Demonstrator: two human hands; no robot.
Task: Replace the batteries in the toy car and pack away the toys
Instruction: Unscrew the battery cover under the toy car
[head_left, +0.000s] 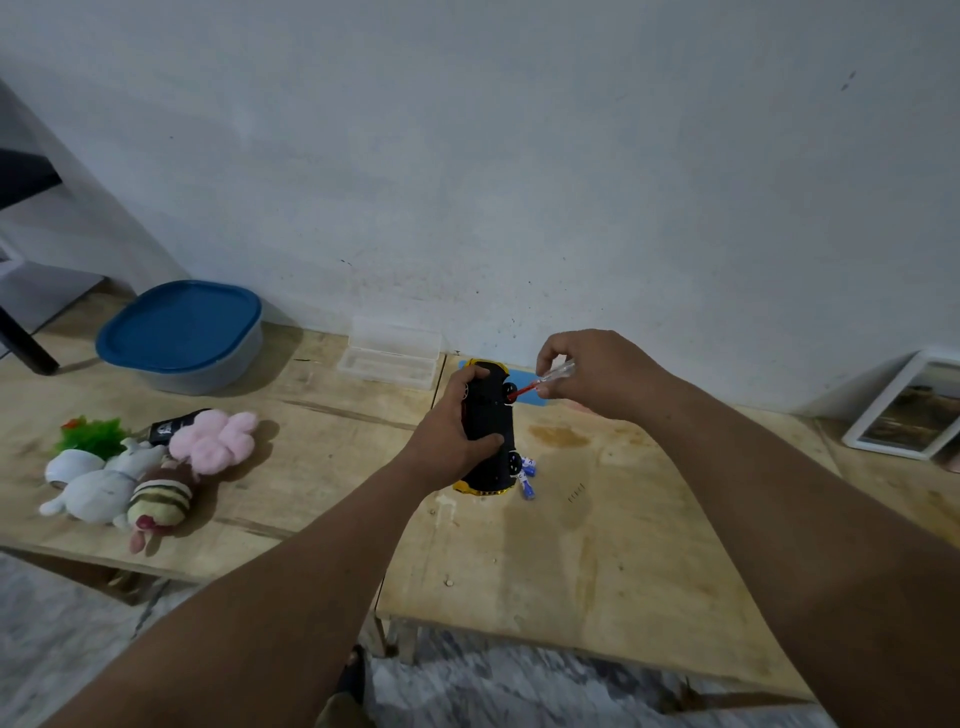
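**A:** So how much room is there around the work spot?

**B:** Decent amount. The wooden table (597, 561) is pushed up against the wall (519, 156) on the far side, and a seam is seen where a second wooden table (291, 467) is butted on the left. Near the car, bare wood is left to the right and toward the near edge, apart from a small spring (576, 491).

**A:** And the car?

**B:** The toy car (488, 431) is held belly-up, raised off the table, lengthwise away from the viewer. It's gripped round the middle by the left hand (457, 426), fingers curled over it. A screwdriver (545, 379) is pinched in the right hand (592, 374), just right of the car's far end, with the red shaft pointed at the underside near a wheel. A few batteries (527, 475) are seen on the table just right of the car's near end.

**A:** Containers?

**B:** A tub with a blue lid (182, 332) is parked far left, lid on, so the contents can't be told. A clear plastic case (389, 358) lies open by the wall; nothing can be made out inside. The plush toys (156, 467) are piled loose on the left table.
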